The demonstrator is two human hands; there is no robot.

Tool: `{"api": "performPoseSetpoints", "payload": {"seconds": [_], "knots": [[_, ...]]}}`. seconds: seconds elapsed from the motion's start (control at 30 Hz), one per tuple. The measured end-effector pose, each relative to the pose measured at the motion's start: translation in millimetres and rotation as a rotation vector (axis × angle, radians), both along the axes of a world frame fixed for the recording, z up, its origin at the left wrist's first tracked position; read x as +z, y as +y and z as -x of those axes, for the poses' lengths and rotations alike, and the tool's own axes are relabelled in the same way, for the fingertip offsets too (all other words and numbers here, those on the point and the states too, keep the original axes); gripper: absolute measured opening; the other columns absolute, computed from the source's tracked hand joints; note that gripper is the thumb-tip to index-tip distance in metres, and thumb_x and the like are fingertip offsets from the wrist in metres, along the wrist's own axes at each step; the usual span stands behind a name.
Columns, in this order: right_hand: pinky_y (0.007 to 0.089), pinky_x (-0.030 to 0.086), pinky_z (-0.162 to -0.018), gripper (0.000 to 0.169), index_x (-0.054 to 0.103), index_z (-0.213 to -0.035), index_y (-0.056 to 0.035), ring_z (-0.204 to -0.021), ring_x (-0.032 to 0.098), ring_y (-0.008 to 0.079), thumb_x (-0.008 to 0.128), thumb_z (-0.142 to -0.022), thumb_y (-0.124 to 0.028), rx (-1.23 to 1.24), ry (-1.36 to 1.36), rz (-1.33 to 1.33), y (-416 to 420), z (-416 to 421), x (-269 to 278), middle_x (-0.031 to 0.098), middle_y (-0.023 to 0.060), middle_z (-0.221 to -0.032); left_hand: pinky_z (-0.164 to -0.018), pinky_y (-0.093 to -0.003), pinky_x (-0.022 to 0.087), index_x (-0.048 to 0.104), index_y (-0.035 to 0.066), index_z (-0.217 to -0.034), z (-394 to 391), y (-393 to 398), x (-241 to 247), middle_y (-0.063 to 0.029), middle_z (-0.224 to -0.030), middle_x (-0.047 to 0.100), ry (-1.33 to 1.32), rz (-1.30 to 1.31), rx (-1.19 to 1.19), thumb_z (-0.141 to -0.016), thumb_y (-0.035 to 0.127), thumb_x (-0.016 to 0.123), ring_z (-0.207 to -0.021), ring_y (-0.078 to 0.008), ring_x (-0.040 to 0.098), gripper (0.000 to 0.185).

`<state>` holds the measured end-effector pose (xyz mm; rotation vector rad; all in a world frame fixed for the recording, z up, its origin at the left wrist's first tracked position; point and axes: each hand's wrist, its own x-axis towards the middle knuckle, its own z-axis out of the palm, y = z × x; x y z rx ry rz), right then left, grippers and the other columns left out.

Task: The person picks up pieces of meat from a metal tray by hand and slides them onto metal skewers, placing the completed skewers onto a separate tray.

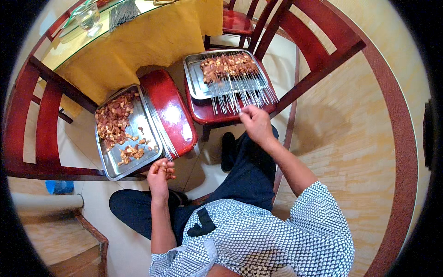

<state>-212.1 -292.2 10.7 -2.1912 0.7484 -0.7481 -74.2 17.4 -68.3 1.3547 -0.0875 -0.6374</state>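
Note:
My right hand [256, 125] has its thumb and fingertips pinched at the handle end of a metal skewer, by the right tray's near edge. In that steel tray [193, 81], threaded meat pieces [226, 67] lie side by side in a row, their bare skewer ends [235, 93] overhanging the rim towards me. My left hand [160, 178] is loosely curled with smeared fingers, close to the ends of a bundle of bare metal skewers [162, 133]. Whether it touches them is hard to see. Beside that bundle, a second steel tray [133, 169] holds loose cut meat [114, 119] and a few scattered pieces.
The trays rest on two red wooden chairs [171, 107] [221, 117]. Behind them stands a glass-topped table with a yellow cloth [138, 45], a clear glass [88, 19] and a pile of thin metal skewers [123, 14]. Another red chair [238, 22] stands farther back.

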Motion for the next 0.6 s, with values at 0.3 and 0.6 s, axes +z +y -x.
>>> {"api": "performPoseSetpoints", "payload": {"seconds": [0.3,0.6], "knots": [[0.0491,0.049,-0.067,0.017,0.064,-0.081,-0.0067,-0.074,0.062,0.0389,0.053,-0.076,-0.019,-0.240,0.241,0.407,-80,-82,-30,0.064,0.0203,-0.078,-0.054,-0.0238,0.049,0.057,0.004,-0.102,0,1,-8,-0.0058,-0.086,0.064,0.069,-0.013,-0.030,-0.093,0.011,0.049,-0.066,-0.0095,0.057,0.013],[0.0505,0.048,-0.067,0.018,0.063,-0.076,-0.0045,-0.074,0.062,0.0394,0.054,-0.077,-0.021,-0.185,0.406,0.419,-80,-102,-40,0.064,0.0209,-0.078,-0.053,-0.0224,0.048,0.056,0.003,-0.102,-9,3,-10,-0.0056,-0.085,0.064,0.099,0.022,-0.023,-0.092,0.010,0.050,-0.065,-0.0095,0.057,0.013]]}}
